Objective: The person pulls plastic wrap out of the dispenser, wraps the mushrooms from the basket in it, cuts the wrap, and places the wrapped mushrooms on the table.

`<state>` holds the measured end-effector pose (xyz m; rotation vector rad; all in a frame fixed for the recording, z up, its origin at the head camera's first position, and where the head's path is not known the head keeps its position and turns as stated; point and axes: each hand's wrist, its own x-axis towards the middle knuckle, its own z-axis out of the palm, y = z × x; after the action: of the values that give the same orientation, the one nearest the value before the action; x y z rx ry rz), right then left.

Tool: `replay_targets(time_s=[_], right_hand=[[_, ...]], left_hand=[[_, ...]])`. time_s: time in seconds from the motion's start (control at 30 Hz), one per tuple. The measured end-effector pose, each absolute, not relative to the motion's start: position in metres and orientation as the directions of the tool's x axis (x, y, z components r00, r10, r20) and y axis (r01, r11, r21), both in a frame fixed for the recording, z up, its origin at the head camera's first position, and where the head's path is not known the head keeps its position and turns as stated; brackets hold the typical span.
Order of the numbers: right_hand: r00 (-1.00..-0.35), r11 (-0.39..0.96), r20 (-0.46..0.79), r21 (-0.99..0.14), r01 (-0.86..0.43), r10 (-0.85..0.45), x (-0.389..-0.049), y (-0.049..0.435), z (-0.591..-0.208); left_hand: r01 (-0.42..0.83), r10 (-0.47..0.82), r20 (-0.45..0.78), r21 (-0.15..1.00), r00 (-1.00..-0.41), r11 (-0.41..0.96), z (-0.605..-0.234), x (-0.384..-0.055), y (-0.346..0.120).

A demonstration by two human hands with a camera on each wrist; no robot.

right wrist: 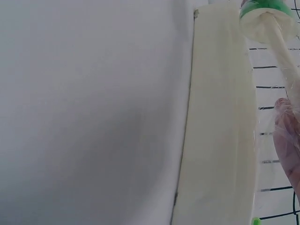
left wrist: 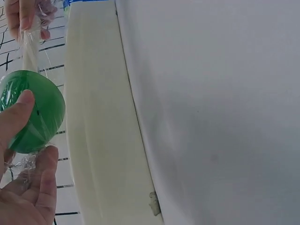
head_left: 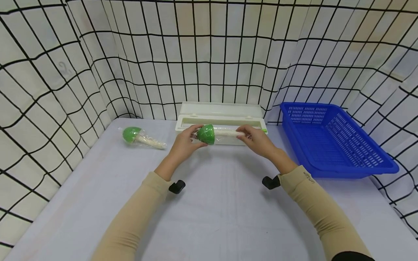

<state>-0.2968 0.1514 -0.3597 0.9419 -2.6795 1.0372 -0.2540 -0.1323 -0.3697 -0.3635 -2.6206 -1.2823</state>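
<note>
Both hands hold a green-headed, mushroom-shaped stick [head_left: 206, 134] in clear plastic wrap, level in front of a long white box [head_left: 222, 119]. My left hand [head_left: 187, 144] grips the domed head; in the left wrist view the thumb lies across the green dome [left wrist: 44, 110] and the fingers are behind its rounded end. My right hand [head_left: 259, 142] pinches the far end of the white handle [head_left: 225, 133]. The right wrist view shows the pale underside of the head and the handle [right wrist: 280, 49] running down to the fingers. A second wrapped green-headed stick [head_left: 131, 134] lies on the table at left.
The white box stands open at the back, its lid [head_left: 222, 108] raised against the black wire mesh [head_left: 209, 61]. A blue plastic basket [head_left: 351, 170] stands at right. White cloth [head_left: 225, 217] covers the table. Mesh also encloses both sides.
</note>
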Motion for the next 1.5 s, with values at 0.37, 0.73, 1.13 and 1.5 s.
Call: replay_targets(time_s=[0.37, 0.73, 1.13, 1.5], right_hand=[[-0.864, 0.499, 0.264, -0.728, -0.47, -0.428, -0.3, 0.144, -0.352], [-0.901, 0.371, 0.258, -0.845, -0.386, -0.35, -0.299, 0.138, -0.348], [-0.94, 0.319, 0.2, -0.903, -0.286, -0.277, -0.294, 0.144, -0.343], [-0.948, 0.305, 0.212, -0.911, -0.279, -0.236, -0.29, 0.144, -0.338]], left_hand=[[0.284, 0.131, 0.258, 0.746, -0.957, 0.603, -0.362, -0.254, -0.14], [0.392, 0.145, 0.377, 0.742, -0.915, 0.543, -0.364, -0.256, -0.142], [0.421, 0.127, 0.406, 0.813, -0.905, 0.404, -0.364, -0.258, -0.136], [0.425, 0.106, 0.416, 0.832, -0.903, 0.357, -0.36, -0.254, -0.135]])
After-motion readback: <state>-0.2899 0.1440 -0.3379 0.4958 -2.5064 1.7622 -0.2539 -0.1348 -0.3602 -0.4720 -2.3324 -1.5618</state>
